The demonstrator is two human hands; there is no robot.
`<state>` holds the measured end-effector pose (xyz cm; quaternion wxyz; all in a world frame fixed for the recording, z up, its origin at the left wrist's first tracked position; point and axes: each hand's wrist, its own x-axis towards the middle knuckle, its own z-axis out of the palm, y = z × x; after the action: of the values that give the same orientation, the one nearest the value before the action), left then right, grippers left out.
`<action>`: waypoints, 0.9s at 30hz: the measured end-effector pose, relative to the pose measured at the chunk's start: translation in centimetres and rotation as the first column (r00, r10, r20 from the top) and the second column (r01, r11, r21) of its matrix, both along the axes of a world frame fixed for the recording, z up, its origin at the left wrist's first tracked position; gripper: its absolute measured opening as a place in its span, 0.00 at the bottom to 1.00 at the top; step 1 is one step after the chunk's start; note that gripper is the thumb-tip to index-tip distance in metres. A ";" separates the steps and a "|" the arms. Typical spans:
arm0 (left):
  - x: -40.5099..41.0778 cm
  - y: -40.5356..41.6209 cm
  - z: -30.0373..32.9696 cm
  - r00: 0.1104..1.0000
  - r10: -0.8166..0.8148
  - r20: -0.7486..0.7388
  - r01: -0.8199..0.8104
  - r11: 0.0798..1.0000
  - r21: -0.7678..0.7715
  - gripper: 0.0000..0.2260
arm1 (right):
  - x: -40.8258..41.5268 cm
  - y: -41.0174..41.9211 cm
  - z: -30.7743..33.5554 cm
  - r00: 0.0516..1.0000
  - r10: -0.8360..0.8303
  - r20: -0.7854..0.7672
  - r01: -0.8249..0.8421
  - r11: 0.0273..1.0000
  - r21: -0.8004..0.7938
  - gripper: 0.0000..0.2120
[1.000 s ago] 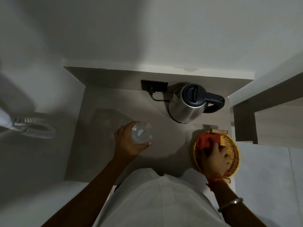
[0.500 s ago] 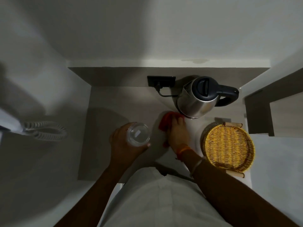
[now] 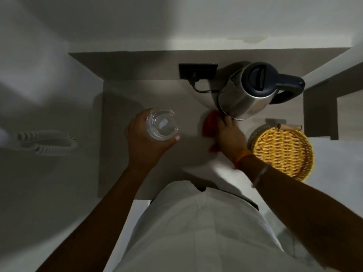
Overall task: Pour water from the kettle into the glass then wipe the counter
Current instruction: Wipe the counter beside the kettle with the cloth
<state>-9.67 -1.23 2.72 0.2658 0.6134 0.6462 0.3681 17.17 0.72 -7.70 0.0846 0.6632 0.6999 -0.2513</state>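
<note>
On counter [image 3: 121, 107]: L hand [image 3: 145, 146] wraps glass [image 3: 162, 124], R hand [image 3: 229, 134] presses red cloth [image 3: 209, 125].

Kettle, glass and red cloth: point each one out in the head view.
kettle [image 3: 244, 99]: head view, on its shiny steel side below the dark lid.
glass [image 3: 162, 124]: head view, on its clear base seen through the open mouth.
red cloth [image 3: 209, 125]: head view, on the bunched part left of the right hand.
</note>
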 end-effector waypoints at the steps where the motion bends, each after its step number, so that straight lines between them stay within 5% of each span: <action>1: 0.1 0.1 0.3 1.000 -0.011 -0.009 0.011 1.000 0.007 0.36 | -2.3 1.4 0.0 1.000 0.003 -0.023 -0.003 1.000 -0.001 0.44; 6: 0.8 0.7 1.1 0.997 -0.075 0.033 0.073 0.996 0.052 0.37 | -11.2 1.3 0.7 0.934 0.264 -0.240 -0.256 0.964 0.064 0.32; 10: 0.0 0.3 0.9 0.996 -0.055 0.067 0.046 0.990 0.130 0.36 | -7.0 -5.6 -0.4 0.643 0.762 -0.081 -0.724 0.639 0.260 0.26; 12: -0.6 -0.1 1.1 0.997 -0.016 0.071 0.007 0.993 0.120 0.35 | -2.2 -7.2 -1.3 0.648 0.756 -0.090 -0.719 0.646 0.255 0.31; 16: -1.4 -0.7 1.0 0.998 0.013 0.054 -0.019 0.993 0.120 0.33 | 1.2 -3.3 -1.3 0.962 0.271 -0.016 -0.269 0.960 0.083 0.46; 20: -0.6 -0.8 0.8 0.998 0.035 0.058 -0.042 0.991 0.128 0.33 | -5.5 1.2 -0.5 0.996 0.063 -0.058 -0.065 0.997 -0.045 0.53; 23: 0.7 -0.2 0.2 0.997 0.010 0.071 -0.017 0.995 0.097 0.35 | -9.1 -0.8 -0.3 0.931 0.338 -0.140 -0.344 0.939 -0.017 0.55; 27: 2.1 0.1 -0.7 0.996 0.026 0.081 -0.029 0.999 0.041 0.37 | -6.6 -5.6 -0.2 0.685 0.694 -0.222 -0.683 0.718 0.135 0.22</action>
<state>-7.62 -1.17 2.01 0.2736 0.5946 0.6355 0.4095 10.53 -4.88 -7.89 0.0679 0.3153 0.9071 -0.2703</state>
